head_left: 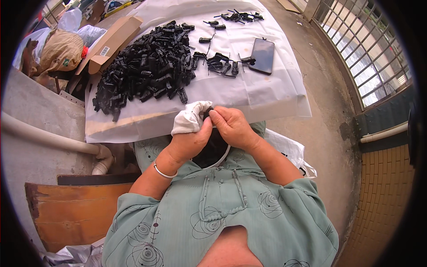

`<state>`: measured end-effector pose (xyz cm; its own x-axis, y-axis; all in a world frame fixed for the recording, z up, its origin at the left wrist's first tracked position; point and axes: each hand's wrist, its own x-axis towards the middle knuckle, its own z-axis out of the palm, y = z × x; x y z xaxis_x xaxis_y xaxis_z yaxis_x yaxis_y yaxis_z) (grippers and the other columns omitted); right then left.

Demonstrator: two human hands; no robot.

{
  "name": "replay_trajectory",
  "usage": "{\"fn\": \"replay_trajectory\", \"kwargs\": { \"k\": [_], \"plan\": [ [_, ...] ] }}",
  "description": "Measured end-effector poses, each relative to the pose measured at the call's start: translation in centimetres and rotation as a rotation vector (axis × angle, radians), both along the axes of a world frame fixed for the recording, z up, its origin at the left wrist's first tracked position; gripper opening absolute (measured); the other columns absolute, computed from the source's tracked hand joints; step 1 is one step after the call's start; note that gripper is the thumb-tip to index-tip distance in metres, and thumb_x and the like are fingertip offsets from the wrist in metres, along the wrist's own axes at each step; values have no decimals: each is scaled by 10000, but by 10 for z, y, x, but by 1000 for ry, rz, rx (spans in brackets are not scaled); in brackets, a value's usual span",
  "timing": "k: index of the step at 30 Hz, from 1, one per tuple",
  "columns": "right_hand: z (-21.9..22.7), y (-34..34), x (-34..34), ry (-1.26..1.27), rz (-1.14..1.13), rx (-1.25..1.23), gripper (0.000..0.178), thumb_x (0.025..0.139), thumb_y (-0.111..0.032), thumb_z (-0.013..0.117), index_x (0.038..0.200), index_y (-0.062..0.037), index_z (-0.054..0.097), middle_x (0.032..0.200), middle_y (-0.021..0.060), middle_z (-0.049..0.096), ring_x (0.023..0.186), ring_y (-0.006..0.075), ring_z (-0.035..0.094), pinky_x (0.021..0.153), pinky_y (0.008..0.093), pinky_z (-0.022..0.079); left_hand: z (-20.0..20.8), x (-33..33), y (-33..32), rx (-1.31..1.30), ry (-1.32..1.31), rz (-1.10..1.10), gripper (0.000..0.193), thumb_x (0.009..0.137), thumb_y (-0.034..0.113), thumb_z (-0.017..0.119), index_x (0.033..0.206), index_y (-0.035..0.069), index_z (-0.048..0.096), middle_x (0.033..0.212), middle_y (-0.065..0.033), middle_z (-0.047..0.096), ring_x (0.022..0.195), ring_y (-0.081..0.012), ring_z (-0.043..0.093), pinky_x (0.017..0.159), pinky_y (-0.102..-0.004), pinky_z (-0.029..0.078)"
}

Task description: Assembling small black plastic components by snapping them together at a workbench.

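Pinching a small black part (206,114) between them, the left hand (190,141) and right hand (233,127) meet on the near side of the pile (151,62), a little to its right. The fingers of both are drawn narrowly onto that part, though a white cloth (189,119) covers most of the left ones, so their exact grip cannot be told. The work looks far from finished: the pile of similar parts is large, while only a small cluster (222,66) lies just right of the pile and a bunch (241,17) beyond, to its far right. Whether either group is finished does not show; if so, most remains. On the tabletop (249,95), a phone (262,55) lies right of the pile, past the cluster; a carton (118,38) lies left of the pile.
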<state>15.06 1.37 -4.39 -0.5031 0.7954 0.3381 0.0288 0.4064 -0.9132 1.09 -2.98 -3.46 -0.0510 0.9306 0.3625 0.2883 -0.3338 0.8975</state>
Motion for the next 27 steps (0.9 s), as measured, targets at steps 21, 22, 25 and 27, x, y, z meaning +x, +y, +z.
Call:
{"fn": "replay_trajectory", "kwargs": {
  "k": [21,22,25,27],
  "plan": [
    [5,10,17,-44,-81,249,81,792,-63,653,834,0,623,675,33,558,578,79,474,527,222,402,15,-15,4,-386,-214,-214,314,889,46,419,1202,37,393,844,-30,546,546,-38,425,469,-173,362],
    [4,10,15,5,-63,148,81,793,-60,655,828,1,614,668,33,548,570,79,464,517,221,394,20,-14,2,-386,-214,-216,314,889,46,419,1202,37,393,844,-30,546,546,-38,425,469,-173,362],
    [9,7,13,7,-53,13,88,813,-74,639,814,2,594,662,38,533,559,90,453,512,229,388,30,-8,-2,-484,-298,-369,286,856,53,422,1141,36,432,762,12,479,543,-32,400,471,-178,349],
    [11,6,13,-38,-57,-22,105,832,-92,621,805,2,582,663,43,528,557,103,452,518,239,390,25,-10,-1,-453,-278,-334,269,852,52,420,1121,39,437,777,12,481,548,-25,395,469,-173,342]
  ]
}}
